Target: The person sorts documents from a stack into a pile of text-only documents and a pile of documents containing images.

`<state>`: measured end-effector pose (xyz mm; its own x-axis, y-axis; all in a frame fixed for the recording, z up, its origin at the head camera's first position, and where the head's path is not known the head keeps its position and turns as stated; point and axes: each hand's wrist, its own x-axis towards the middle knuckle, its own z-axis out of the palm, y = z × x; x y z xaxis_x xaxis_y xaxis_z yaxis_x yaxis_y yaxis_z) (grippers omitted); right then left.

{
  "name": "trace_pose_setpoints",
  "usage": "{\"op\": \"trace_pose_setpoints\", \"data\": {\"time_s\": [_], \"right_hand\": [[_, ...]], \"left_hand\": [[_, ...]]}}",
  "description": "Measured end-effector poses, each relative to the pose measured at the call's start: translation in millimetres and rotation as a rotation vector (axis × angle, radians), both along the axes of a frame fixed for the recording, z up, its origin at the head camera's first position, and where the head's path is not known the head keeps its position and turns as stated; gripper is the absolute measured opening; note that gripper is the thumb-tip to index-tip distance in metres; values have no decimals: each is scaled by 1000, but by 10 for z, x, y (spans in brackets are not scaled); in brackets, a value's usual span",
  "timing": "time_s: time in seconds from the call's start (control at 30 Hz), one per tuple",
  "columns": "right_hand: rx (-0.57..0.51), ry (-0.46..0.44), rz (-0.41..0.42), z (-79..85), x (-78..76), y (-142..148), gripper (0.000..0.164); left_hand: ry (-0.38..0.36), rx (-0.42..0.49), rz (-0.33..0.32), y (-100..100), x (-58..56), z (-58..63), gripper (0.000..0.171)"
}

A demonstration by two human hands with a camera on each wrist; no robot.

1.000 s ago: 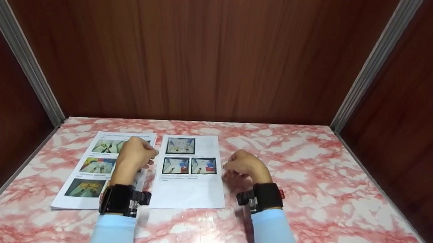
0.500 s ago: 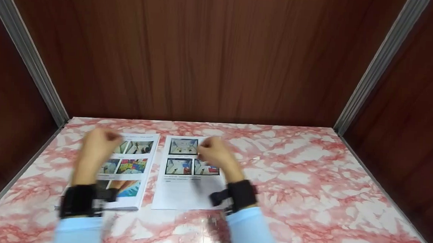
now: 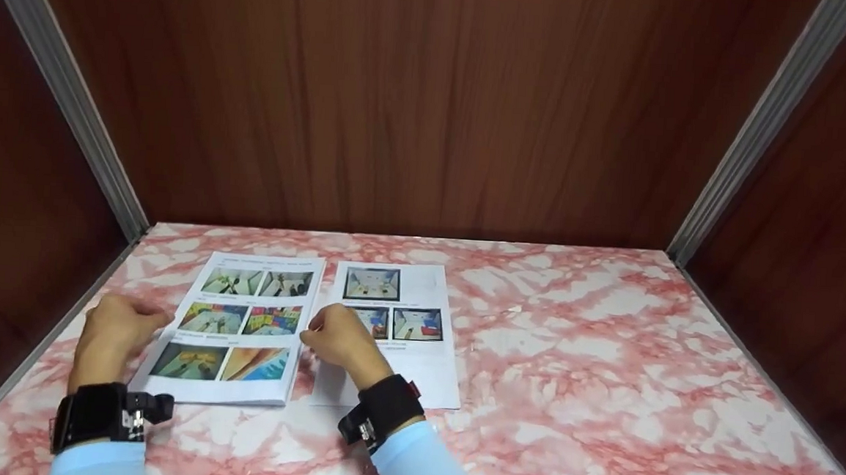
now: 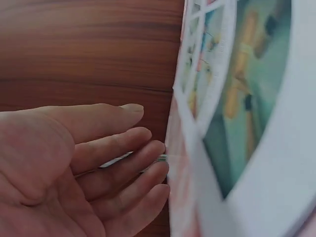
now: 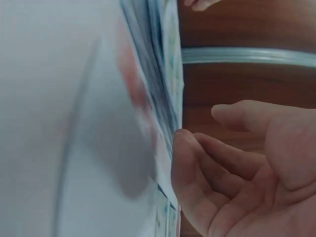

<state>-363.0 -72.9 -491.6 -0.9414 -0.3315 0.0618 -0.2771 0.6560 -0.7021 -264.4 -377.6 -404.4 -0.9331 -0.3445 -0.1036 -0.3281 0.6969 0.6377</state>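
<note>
A thick stack of printed sheets [image 3: 252, 393] with colour photos lies at the left of the table. Beside its left edge is my left hand [image 3: 118, 329], the thumb reaching toward the stack. In the left wrist view that hand's fingers [image 4: 123, 165] are gently bent and hold nothing, near the stack's edge. My right hand [image 3: 342, 339] hovers at the stack's right edge, over the left part of a flat printed sheet [image 3: 422, 377]. The right wrist view shows its fingers [image 5: 190, 168] curled loosely by the stack's page edges [image 5: 153, 69], with the thumb apart from them.
The papers lie on a red-and-white marbled table [image 3: 590, 394]. A brown wood-grain wall [image 3: 430, 120] rises behind it, and side panels with grey metal corner posts [image 3: 752, 133] stand left and right. Black camera straps [image 3: 390, 408] sit on both wrists.
Both hands have moved left: the left hand from over the stack to its outer edge, the right hand from the single sheet's right side to between the papers. The view has shifted slightly.
</note>
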Motion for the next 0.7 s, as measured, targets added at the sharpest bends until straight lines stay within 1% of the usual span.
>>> {"op": "trace_pose_setpoints", "data": {"time_s": [0.03, 0.07, 0.1, 0.2, 0.3, 0.47, 0.6, 0.7], "right_hand": [[15, -7, 1, -45, -24, -21, 11], [30, -4, -1, -123, -63, -45, 12], [41, -10, 2, -125, -51, -54, 14], [71, -34, -1, -114, 7, -77, 16], [91, -53, 11, -87, 62, -93, 14], [141, -46, 26, -39, 124, -127, 16], [158, -51, 37, -37, 139, -149, 19], [142, -68, 34, -38, 146, -140, 21]], "left_hand": [[-10, 3, 5, -1, -20, -16, 53], [-20, 8, 12, 5, -39, -28, 53], [-25, 8, 18, 14, -57, -40, 53], [-32, 6, 29, 31, -91, -79, 52], [-47, -18, 31, 26, -105, -118, 51], [-81, -49, 28, 21, -103, -145, 50], [-84, -75, 47, 25, -99, -139, 47], [-105, -76, 68, 51, -111, -126, 48]]}}
